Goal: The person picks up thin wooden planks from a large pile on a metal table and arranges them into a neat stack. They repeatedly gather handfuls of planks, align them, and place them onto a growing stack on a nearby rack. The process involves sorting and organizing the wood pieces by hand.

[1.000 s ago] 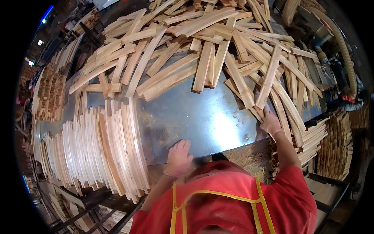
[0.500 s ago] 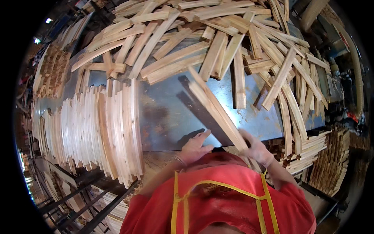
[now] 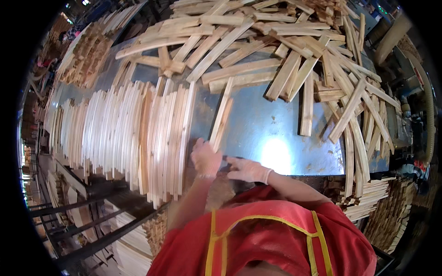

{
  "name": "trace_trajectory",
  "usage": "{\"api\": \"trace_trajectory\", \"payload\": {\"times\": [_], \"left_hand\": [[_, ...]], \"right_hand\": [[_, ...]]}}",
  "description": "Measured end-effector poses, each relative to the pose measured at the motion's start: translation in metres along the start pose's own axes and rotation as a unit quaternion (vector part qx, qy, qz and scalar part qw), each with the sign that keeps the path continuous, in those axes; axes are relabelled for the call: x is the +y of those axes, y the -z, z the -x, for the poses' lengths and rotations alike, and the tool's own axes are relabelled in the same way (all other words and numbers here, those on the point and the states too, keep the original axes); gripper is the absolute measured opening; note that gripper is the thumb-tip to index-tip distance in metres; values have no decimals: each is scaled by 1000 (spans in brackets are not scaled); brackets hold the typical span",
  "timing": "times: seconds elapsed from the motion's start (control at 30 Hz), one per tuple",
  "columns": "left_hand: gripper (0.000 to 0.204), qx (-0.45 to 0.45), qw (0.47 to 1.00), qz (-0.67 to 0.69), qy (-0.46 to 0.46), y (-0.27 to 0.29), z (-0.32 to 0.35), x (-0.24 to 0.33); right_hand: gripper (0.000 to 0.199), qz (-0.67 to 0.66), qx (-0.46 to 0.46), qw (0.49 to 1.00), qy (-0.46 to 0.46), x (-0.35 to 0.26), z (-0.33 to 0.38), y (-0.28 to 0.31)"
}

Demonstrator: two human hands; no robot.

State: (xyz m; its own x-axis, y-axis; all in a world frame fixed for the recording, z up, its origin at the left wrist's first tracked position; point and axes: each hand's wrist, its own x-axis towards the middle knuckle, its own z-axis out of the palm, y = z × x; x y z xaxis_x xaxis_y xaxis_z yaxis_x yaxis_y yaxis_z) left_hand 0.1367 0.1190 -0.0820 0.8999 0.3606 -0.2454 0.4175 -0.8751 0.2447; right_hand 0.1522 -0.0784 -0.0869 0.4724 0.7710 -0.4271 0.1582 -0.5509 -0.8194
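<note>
Head view: a blue metal table [image 3: 276,133] fills the middle of a cluttered workshop. The left hand [image 3: 206,158] is closed around the near end of two wooden slats [image 3: 222,117] lying near the table's front edge. The right hand [image 3: 246,169] rests loosely curled, holding nothing, beside it. Upright slats [image 3: 133,133] stand packed along the left side; loose slats [image 3: 294,60] are heaped across the far edge and right.

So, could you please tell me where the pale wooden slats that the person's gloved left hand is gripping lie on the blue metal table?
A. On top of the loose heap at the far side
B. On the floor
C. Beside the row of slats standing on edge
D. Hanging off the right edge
C: the left hand holds the pale wooden slats flat on the blue metal table, just right of the row of slats standing on edge.
</note>
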Motion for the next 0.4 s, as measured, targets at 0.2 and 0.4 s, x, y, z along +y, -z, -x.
{"api": "trace_trajectory", "payload": {"times": [0.2,0.4], "left_hand": [[65,149,957,-231,92,19,7,-45],[101,36,986,-136,-89,10,-76,66]], "right_hand": [[77,-214,284,931,-80,75,41,123],[62,-319,482,808,-117,154,9,226]]}}
